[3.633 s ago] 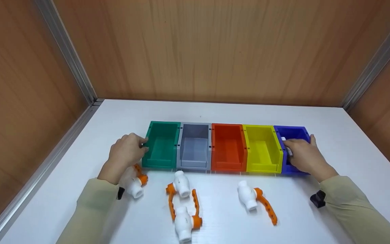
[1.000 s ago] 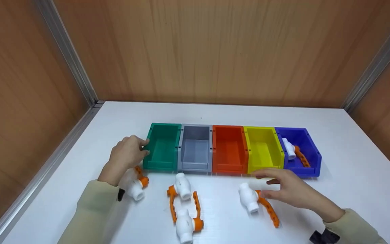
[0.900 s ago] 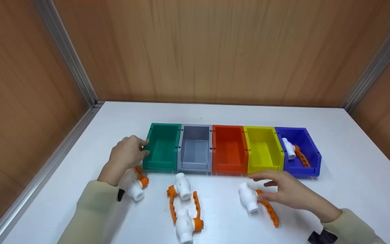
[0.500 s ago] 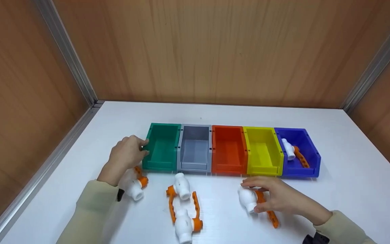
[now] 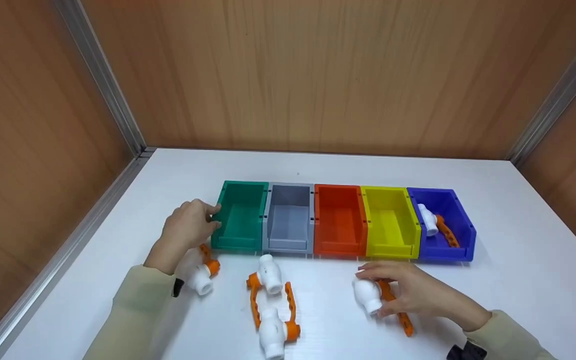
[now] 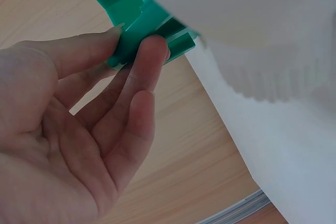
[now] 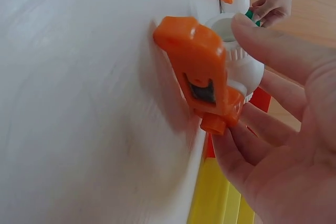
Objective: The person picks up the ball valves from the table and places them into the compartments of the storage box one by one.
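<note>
My left hand (image 5: 185, 231) pinches the outer side wall of the green bin (image 5: 236, 244), thumb and fingertips on its edge in the left wrist view. My right hand (image 5: 418, 291) is around a white ball valve (image 5: 366, 296) with an orange lever on the tabletop. In the right wrist view the thumb (image 7: 273, 45) lies at the valve's open end, and the other fingers curl round its far side. The orange lever handle (image 7: 197, 59) points away from the palm. A similar valve (image 5: 428, 220) lies in the blue bin (image 5: 468, 225) at the right end.
Grey (image 5: 288, 245), red (image 5: 340, 248) and yellow (image 5: 393, 251) bins stand between the green and blue ones in one row. Two valves (image 5: 269, 275) lie front centre; another valve (image 5: 201, 280) sits beside the left forearm. Wooden panels (image 5: 318, 75) enclose the white table (image 5: 318, 165).
Earlier the right hand was in the blue bin; it has since come out, leaving a valve there, and moved left and down onto the ball valve on the table. The left hand has stayed at the green bin.
</note>
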Action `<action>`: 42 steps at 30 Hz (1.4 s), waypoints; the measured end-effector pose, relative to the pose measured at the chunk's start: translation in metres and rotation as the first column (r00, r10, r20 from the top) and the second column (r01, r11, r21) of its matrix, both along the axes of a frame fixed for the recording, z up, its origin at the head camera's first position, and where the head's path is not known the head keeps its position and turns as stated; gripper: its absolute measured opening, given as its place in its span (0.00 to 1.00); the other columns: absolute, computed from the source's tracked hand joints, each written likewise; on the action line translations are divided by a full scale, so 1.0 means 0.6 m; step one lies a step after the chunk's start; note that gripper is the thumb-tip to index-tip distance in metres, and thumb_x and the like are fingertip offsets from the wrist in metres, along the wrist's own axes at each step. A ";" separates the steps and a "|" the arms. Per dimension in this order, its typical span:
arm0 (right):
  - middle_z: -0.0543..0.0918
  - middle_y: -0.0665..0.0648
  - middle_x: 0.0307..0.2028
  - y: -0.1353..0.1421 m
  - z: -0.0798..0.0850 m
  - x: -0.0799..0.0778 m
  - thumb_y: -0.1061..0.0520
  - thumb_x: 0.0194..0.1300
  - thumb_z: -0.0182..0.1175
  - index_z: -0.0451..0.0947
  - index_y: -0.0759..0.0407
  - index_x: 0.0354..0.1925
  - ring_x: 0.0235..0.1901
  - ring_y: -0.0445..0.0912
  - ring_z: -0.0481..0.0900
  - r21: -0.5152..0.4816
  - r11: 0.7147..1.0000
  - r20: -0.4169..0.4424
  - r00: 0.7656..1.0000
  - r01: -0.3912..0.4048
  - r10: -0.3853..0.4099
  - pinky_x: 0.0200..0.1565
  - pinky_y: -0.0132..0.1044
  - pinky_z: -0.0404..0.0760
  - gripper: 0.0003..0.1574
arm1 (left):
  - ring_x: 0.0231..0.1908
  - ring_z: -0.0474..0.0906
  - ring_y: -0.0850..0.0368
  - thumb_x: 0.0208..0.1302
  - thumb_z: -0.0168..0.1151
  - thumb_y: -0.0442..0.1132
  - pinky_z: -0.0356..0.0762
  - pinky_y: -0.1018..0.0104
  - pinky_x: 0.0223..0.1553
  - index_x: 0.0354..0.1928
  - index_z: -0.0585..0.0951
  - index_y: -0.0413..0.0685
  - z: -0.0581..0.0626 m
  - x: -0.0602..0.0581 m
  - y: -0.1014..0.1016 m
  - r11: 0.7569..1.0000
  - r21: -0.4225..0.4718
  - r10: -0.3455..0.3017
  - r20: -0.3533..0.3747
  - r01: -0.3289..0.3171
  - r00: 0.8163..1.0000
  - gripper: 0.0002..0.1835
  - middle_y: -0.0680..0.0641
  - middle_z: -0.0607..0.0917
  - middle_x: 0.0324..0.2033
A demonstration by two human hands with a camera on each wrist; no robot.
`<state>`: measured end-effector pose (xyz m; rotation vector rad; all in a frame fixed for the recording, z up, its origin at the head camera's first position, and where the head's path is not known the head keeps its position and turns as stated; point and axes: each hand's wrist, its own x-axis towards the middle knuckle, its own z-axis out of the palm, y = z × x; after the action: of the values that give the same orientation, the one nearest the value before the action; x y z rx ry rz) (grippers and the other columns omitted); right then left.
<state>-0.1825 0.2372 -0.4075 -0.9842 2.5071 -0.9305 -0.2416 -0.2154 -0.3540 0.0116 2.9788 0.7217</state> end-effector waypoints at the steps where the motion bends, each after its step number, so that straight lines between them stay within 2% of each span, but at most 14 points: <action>1: 0.75 0.49 0.64 0.000 0.000 0.000 0.41 0.54 0.75 0.77 0.45 0.64 0.65 0.58 0.68 0.000 1.000 -0.003 1.000 0.001 -0.001 0.63 0.65 0.64 0.40 | 0.46 0.81 0.46 0.69 0.64 0.37 0.82 0.63 0.33 0.66 0.74 0.39 0.000 0.000 0.000 1.000 0.002 0.001 0.004 -0.001 1.000 0.25 0.34 0.81 0.56; 8: 0.75 0.49 0.64 0.001 0.004 -0.001 0.42 0.54 0.75 0.77 0.45 0.64 0.65 0.57 0.69 -0.003 1.000 0.005 1.000 0.003 -0.003 0.63 0.63 0.65 0.40 | 0.46 0.81 0.47 0.70 0.63 0.37 0.82 0.64 0.33 0.67 0.73 0.40 0.002 0.002 0.001 1.000 0.008 0.008 0.017 -0.008 1.000 0.25 0.34 0.80 0.57; 15: 0.73 0.51 0.66 0.007 0.016 -0.003 0.43 0.56 0.74 0.76 0.48 0.66 0.62 0.55 0.73 0.002 1.000 0.052 0.998 0.025 -0.025 0.58 0.53 0.75 0.40 | 0.48 0.81 0.45 0.70 0.63 0.38 0.83 0.60 0.38 0.67 0.73 0.40 0.002 0.002 0.001 1.000 0.002 0.002 0.022 -0.002 1.000 0.25 0.34 0.80 0.57; 18: 0.74 0.49 0.66 0.010 0.023 -0.004 0.42 0.56 0.74 0.75 0.46 0.66 0.61 0.52 0.74 0.006 0.999 0.050 0.998 0.048 -0.048 0.59 0.52 0.75 0.41 | 0.48 0.81 0.45 0.70 0.63 0.38 0.84 0.59 0.39 0.67 0.73 0.40 0.002 0.002 0.002 1.000 0.004 0.004 0.022 -0.004 1.000 0.26 0.34 0.80 0.57; 21: 0.74 0.49 0.65 0.013 0.032 -0.006 0.42 0.55 0.75 0.75 0.43 0.66 0.61 0.52 0.74 0.004 0.997 0.037 0.996 0.076 -0.076 0.59 0.53 0.75 0.41 | 0.48 0.81 0.44 0.70 0.63 0.38 0.84 0.58 0.40 0.67 0.73 0.40 0.002 0.002 0.003 1.000 0.003 0.000 0.012 0.000 1.000 0.25 0.35 0.80 0.58; 27: 0.74 0.58 0.65 0.022 0.050 -0.011 0.45 0.56 0.75 0.75 0.47 0.66 0.61 0.56 0.74 -0.022 0.995 0.004 0.996 0.093 -0.093 0.58 0.54 0.75 0.41 | 0.51 0.80 0.42 0.69 0.64 0.38 0.83 0.54 0.41 0.66 0.74 0.40 0.000 0.004 0.002 1.000 -0.025 -0.011 -0.021 0.010 1.000 0.25 0.35 0.80 0.58; 36: 0.77 0.53 0.63 0.035 0.065 -0.028 0.47 0.57 0.74 0.74 0.49 0.67 0.64 0.57 0.71 -0.073 0.985 -0.059 0.986 0.154 -0.158 0.62 0.60 0.69 0.41 | 0.51 0.80 0.43 0.70 0.63 0.38 0.83 0.54 0.43 0.67 0.73 0.40 -0.002 0.003 0.001 1.000 -0.015 -0.007 -0.009 0.007 1.000 0.25 0.35 0.78 0.60; 38: 0.77 0.53 0.62 0.038 0.067 -0.035 0.48 0.57 0.74 0.74 0.49 0.67 0.63 0.56 0.72 -0.089 0.981 -0.062 0.982 0.174 -0.180 0.62 0.57 0.70 0.41 | 0.51 0.80 0.43 0.70 0.63 0.38 0.83 0.55 0.43 0.67 0.73 0.40 -0.002 0.003 0.000 1.000 -0.015 -0.006 -0.010 0.006 1.000 0.25 0.35 0.78 0.60; 42: 0.75 0.55 0.64 0.043 0.069 -0.051 0.50 0.56 0.76 0.74 0.51 0.68 0.60 0.52 0.75 -0.140 0.965 -0.066 0.970 0.221 -0.232 0.60 0.42 0.75 0.43 | 0.51 0.80 0.44 0.70 0.63 0.38 0.83 0.56 0.42 0.67 0.73 0.40 -0.001 0.003 0.000 1.000 -0.018 -0.004 -0.011 0.004 1.000 0.26 0.35 0.77 0.61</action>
<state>-0.2131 0.2627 -0.3659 -0.7973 2.6998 -1.1582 -0.2398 -0.2155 -0.3547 0.0208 2.9946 0.6968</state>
